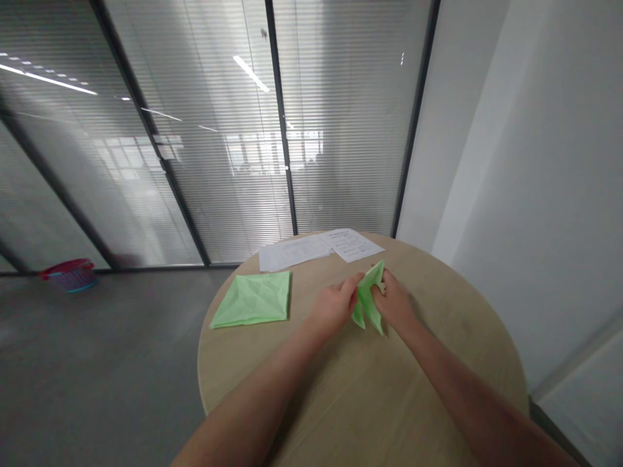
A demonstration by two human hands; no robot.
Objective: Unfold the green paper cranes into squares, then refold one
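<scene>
Between my two hands is a piece of folded light green paper (371, 293), held up a little over the round table. It narrows to a point at the top, and two pointed flaps hang down toward me. My left hand (335, 301) pinches its left side, fingers closed. On the opposite side my right hand (393, 298) grips the paper with thumb and fingers; some fingertips are hidden behind it. To the left of my hands, a larger creased green sheet (256, 298), apparently folded in layers, lies flat on the table.
White sheets (296, 251) and a printed page (353, 245) lie at the far edge of the round wooden table (389, 402). Behind stands a glass partition with blinds (233, 130); a white wall (545, 194) is at right. A red and blue basket (71, 275) sits on the floor, far left.
</scene>
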